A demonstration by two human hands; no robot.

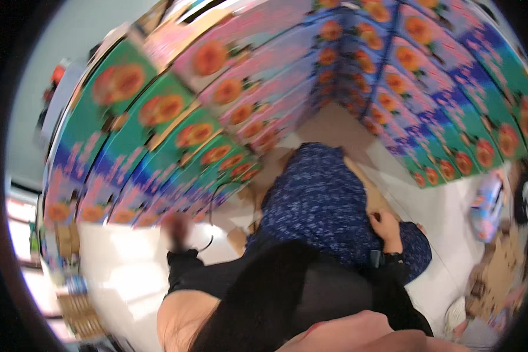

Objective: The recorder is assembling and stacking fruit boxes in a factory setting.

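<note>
My left hand (177, 229) is raised on the left side, in front of the lower rows of stacked boxes (185, 135). Motion smears its fingers, so their pose and anything in them cannot be made out. Close beside it a thin dark cord (212, 211) hangs in a curve. On the dark blue patterned cloth (317, 199) over my lap lies my right hand (387, 230), its fingers loosely bent with a gap by the thumb. It shows nothing held. A dark band (393, 258) circles that wrist.
Another wall of similar flower-printed boxes (446, 100) rises at the right, meeting the left stack in a corner. Cardboard (496, 276) and a blue-and-pink package (487, 205) lie on the right. Pale tiled floor (120, 258) shows at left, near a slatted wooden crate (83, 314).
</note>
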